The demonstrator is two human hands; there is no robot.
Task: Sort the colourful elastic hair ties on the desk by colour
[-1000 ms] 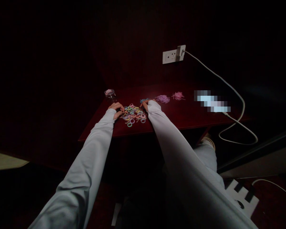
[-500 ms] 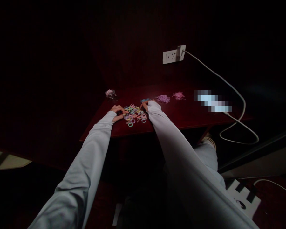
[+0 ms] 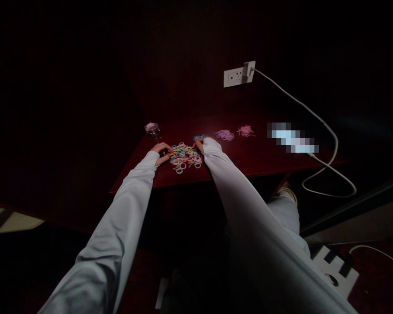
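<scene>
A loose heap of pastel hair ties [image 3: 185, 157], in yellow, green, pink and purple, lies on the dark red table [image 3: 242, 161]. At the heap's left edge, my left hand [image 3: 162, 150] has its fingers bent down toward the thumb; anything between them is too small to make out. My right hand [image 3: 199, 143] reaches the heap's upper right side with curled fingers, its back partly covered by the sleeve. Just beyond it lies a small blue pile of hair ties [image 3: 200, 137], partly hidden by this hand.
A purple pile [image 3: 224, 135] and a pink pile [image 3: 245, 131] lie farther right. A clear jar [image 3: 153, 131] with something pink on it stands at the back left. A blurred-out bright device [image 3: 293, 138] is joined by a white cable [image 3: 317, 114] to the wall socket [image 3: 236, 77].
My left hand has shifted slightly, its thumb and fingertips moving a little at the heap's left edge. The right hand and the piles look the same.
</scene>
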